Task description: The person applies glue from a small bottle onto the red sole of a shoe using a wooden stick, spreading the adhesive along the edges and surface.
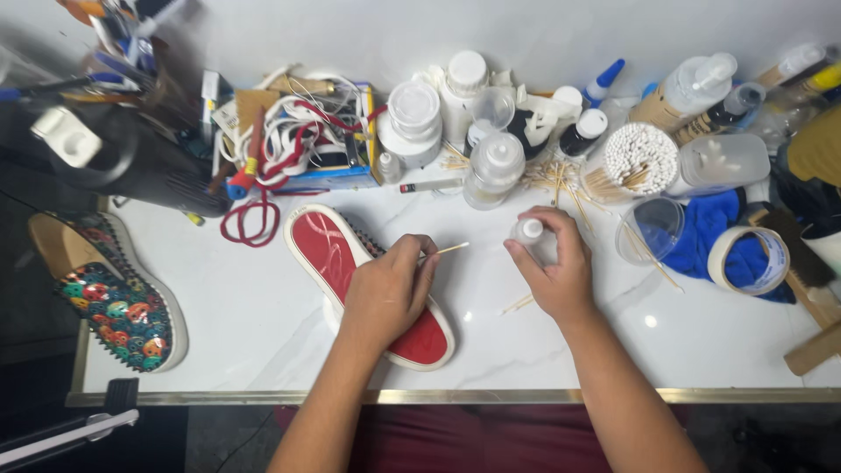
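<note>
The left hand (385, 289) is closed around a thin wooden stick (448, 250), pinched between thumb and fingertips so the free end points right, toward the other hand. This hand rests on a shoe (346, 263) lying sole-up with its red sole exposed, which appears to keep the shoe steady near the table's front edge. The right hand (554, 263) is wrapped around a small clear bottle (528, 230), held upright with its white cap uppermost and just beside the stick tip, so the two can meet without reaching. Loose sticks (517, 303) lie on the white table (263, 324) just below the right hand. A second shoe (109, 293), patterned with coloured skulls, sits upper-side up at the left edge, well apart. Along the back edge stand white jars (413, 114), a cup of cotton swabs (641, 158), more bottles, and a box of tangled laces (298, 131). At the right edge lie a blue cloth (714, 223), a tape roll (749, 260) and an empty clear cup (650, 229), all within arm's reach.
</note>
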